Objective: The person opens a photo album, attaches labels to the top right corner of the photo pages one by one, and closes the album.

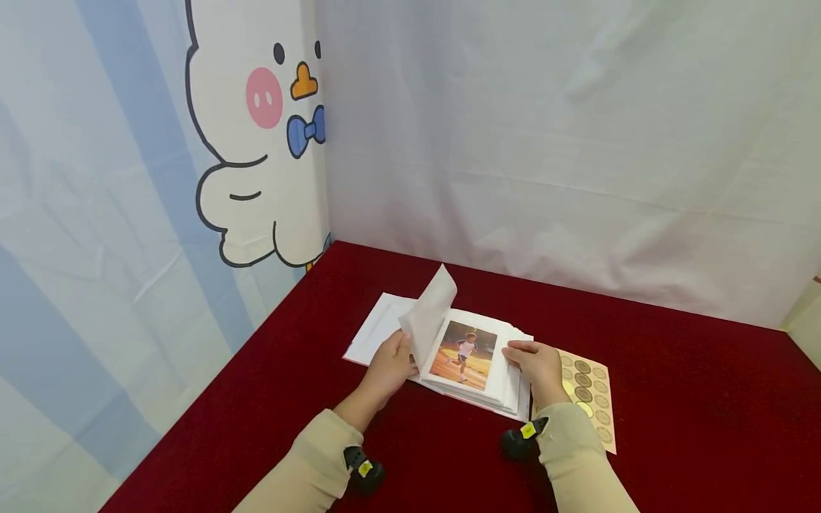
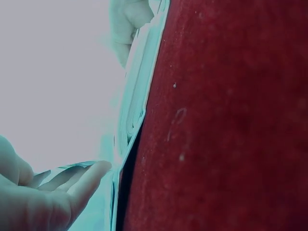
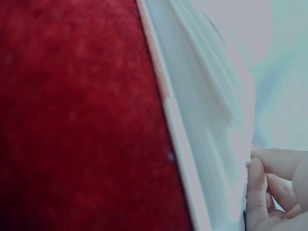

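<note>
A photo album lies spread on the red table, with a photo of a running child facing up on its right side. One white page stands raised and bent near the spine. My left hand holds this page low down, between thumb and fingers; its fingers reach toward the spine in the left wrist view. At the album's right edge my right hand pinches the edge of the page stack, thumb and forefinger together in the right wrist view. The stack of pages fans out slightly there.
Partly under my right wrist lies a cream sheet of round gold stickers, just right of the album. Red cloth covers the table. Behind it hangs a white curtain, and a curtain with a cartoon duck lines the left side.
</note>
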Demonstrator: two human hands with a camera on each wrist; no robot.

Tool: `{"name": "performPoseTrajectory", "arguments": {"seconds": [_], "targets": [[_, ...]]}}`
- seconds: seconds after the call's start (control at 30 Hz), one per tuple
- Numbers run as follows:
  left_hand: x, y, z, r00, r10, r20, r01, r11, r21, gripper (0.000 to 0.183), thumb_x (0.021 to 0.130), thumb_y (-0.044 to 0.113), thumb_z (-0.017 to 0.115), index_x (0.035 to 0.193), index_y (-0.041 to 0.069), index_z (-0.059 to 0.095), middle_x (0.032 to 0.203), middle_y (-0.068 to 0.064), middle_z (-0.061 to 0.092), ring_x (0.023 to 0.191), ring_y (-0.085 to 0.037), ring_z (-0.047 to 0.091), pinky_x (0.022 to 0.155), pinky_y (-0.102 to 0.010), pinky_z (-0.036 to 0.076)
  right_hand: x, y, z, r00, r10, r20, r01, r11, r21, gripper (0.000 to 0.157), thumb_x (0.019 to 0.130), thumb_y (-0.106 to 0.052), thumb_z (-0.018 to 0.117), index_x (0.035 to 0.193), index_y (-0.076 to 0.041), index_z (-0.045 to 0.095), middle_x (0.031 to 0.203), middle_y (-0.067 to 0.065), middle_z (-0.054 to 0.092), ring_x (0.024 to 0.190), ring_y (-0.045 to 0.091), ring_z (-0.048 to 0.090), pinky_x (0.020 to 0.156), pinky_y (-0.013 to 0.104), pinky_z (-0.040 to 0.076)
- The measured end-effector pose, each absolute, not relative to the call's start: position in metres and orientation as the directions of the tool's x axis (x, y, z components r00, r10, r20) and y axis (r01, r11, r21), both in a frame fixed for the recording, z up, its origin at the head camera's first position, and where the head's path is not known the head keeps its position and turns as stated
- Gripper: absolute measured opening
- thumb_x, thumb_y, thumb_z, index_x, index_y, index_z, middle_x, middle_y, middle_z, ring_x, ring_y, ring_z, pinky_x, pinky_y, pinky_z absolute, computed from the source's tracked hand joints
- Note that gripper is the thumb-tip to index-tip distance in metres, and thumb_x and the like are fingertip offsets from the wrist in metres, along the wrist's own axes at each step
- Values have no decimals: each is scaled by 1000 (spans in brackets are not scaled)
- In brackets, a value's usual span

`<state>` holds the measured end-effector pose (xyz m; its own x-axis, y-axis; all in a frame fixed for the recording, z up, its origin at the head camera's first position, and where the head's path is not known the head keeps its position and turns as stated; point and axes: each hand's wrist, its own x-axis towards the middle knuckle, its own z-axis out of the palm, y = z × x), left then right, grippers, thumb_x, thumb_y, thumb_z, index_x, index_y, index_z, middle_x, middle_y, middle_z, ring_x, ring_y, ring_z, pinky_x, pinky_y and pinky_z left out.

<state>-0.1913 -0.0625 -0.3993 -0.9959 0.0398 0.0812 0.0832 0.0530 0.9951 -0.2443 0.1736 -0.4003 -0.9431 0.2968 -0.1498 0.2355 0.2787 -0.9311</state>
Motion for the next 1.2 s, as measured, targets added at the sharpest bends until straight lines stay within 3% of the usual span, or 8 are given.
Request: {"name": "performPoseTrajectory", "arguments": {"seconds": [0.3, 0.63, 0.9, 1.2], "targets": [[-191, -71, -406, -999, -10, -41, -39, -186, 982, 39, 103, 13, 22, 133, -9, 36, 122, -36, 46, 110, -44, 51, 80, -42, 51, -242, 173, -399, -943, 296, -152, 245, 307, -920, 28, 82, -10, 70, 106, 4, 67, 104, 17, 63, 84, 17, 55, 50, 11, 40], [-188, -82, -407, -988, -65, -143, -107, -395, 913, 40, 103, 11, 25, 138, -6, 31, 132, -30, 40, 115, -41, 47, 84, -43, 49, -245, 173, -401, -944, 297, -143, 235, 301, -924, 28, 81, -9, 71, 106, 4, 67, 102, 15, 65, 78, 12, 55, 50, 11, 40], [-185, -86, -409, -971, -137, -199, -113, -470, 875, 43, 99, -2, 22, 140, -12, 22, 132, -36, 35, 117, -45, 44, 90, -43, 45, -243, 174, -401, -940, 303, -157, 247, 290, -925, 29, 81, -10, 71, 107, 4, 67, 109, 18, 62, 84, 16, 55, 49, 11, 40], [-187, -97, -410, -945, -212, -247, -109, -511, 853, 54, 89, -15, 34, 142, -8, 25, 133, -32, 38, 120, -40, 43, 91, -40, 44, -243, 174, -401, -943, 293, -158, 245, 290, -925, 29, 83, -10, 70, 108, 4, 66, 109, 18, 62, 89, 18, 56, 49, 10, 40]]}}
